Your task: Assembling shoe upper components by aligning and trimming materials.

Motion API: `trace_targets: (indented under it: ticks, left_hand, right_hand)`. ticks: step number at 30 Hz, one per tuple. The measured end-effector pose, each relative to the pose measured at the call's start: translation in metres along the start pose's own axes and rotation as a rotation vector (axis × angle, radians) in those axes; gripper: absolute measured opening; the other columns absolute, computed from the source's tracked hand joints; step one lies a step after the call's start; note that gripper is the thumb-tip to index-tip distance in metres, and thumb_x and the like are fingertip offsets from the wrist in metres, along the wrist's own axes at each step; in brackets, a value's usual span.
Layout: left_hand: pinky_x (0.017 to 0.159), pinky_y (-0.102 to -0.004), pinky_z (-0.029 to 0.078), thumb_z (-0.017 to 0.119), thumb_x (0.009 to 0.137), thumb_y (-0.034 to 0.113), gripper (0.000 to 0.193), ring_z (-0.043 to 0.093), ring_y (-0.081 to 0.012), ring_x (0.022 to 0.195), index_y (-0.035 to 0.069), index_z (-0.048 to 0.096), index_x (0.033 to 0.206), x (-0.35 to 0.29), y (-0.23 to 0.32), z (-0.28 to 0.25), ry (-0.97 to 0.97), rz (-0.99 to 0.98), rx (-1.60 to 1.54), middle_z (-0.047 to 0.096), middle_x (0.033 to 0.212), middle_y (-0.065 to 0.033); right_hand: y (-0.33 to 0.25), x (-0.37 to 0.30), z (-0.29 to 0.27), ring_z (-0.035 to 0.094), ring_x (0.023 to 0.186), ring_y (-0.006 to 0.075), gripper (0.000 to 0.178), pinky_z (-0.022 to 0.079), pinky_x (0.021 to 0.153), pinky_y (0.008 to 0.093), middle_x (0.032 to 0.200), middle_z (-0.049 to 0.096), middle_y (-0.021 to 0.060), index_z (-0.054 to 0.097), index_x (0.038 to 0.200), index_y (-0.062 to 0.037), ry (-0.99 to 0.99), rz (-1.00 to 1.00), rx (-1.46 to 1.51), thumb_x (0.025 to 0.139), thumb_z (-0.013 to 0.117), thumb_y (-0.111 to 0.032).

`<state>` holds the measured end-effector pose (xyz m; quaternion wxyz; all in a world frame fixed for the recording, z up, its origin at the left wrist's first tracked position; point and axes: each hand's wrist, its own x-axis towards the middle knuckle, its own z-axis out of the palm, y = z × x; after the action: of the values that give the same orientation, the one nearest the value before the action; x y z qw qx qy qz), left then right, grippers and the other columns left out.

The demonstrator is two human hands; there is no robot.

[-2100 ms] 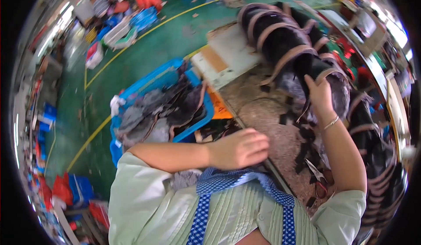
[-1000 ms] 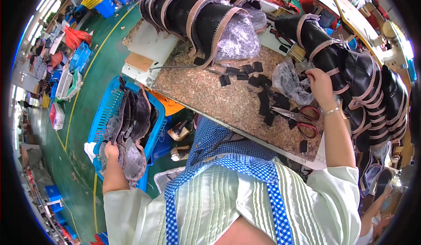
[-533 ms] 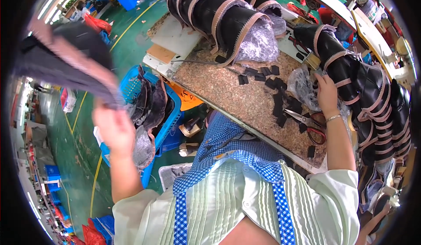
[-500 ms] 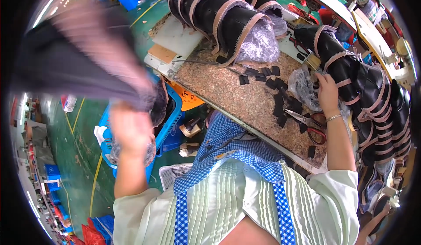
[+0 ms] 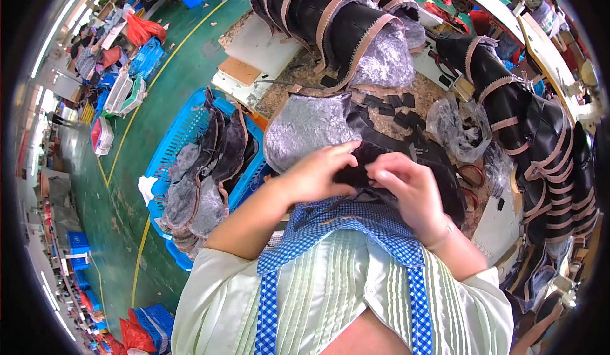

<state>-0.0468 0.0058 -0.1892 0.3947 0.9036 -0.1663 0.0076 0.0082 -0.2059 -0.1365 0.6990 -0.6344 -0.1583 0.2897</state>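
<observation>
A soft boot lining piece (image 5: 308, 129), silvery-grey fur at one end and black toward the right, lies across the stone-topped bench in front of me. My left hand (image 5: 324, 172) rests on it where fur meets black, fingers stretched forward and its thumb side partly hidden. Just to the right, my right hand (image 5: 406, 183) hovers over the black part, thumb and fingers pinched together. Whatever lies between those fingertips is too small to make out. Beyond the hands several short black strips (image 5: 394, 104) are scattered. Red scissor handles (image 5: 471, 177) show past the lining's right edge.
Black boot shafts with tan zip edges (image 5: 337, 27) lie at the back of the bench, and more boot shafts (image 5: 537, 126) line the right. A crumpled clear plastic bag (image 5: 459, 126) sits nearer. A blue basket (image 5: 190, 123) holding fur-lined pieces stands at my left.
The dark piece blurred in the air at the left is now spread on the bench. My left hand has come to the middle; my right hand has left the plastic bag and joined it.
</observation>
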Motion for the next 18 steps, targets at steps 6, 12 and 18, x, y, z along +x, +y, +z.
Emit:
trace_targets:
  ticks: [6, 12, 18]
  left_hand:
    - [0.087, -0.0397, 0.047, 0.082, 0.066, 0.019, 0.071, 0.06, -0.0349, 0.097, -0.001, 0.046, 0.123, -0.017, -0.091, -0.043, 0.75, -0.456, 0.444, 0.06, 0.109, -0.0211]
    - [0.075, -0.0264, 0.046, 0.08, 0.065, 0.006, 0.038, 0.06, -0.0126, 0.081, -0.003, 0.058, 0.095, -0.009, -0.11, -0.046, 0.633, -0.469, -0.372, 0.067, 0.089, -0.0082]
    - [0.064, -0.0278, 0.044, 0.079, 0.067, 0.006, 0.034, 0.048, -0.0102, 0.067, -0.003, 0.05, 0.082, -0.016, -0.097, -0.044, 0.72, -0.484, -0.146, 0.055, 0.07, -0.0057]
  right_hand:
    - [0.072, 0.042, -0.003, 0.06, 0.075, 0.0112, 0.013, 0.051, 0.068, 0.0222, 0.089, 0.058, 0.0032, 0.066, 0.097, 0.0019, 0.138, -0.165, -0.12, 0.084, 0.066, 0.0]
    - [0.05, 0.021, 0.006, 0.059, 0.073, 0.0286, 0.044, 0.05, 0.064, 0.0342, 0.089, 0.057, 0.0127, 0.056, 0.117, -0.0028, -0.102, -0.611, -0.753, 0.075, 0.069, 0.0]
    - [0.03, 0.012, -0.056, 0.06, 0.068, 0.0317, 0.045, 0.05, 0.062, 0.0371, 0.08, 0.06, 0.0134, 0.056, 0.116, 0.0009, 0.306, -0.219, -1.148, 0.074, 0.072, -0.007]
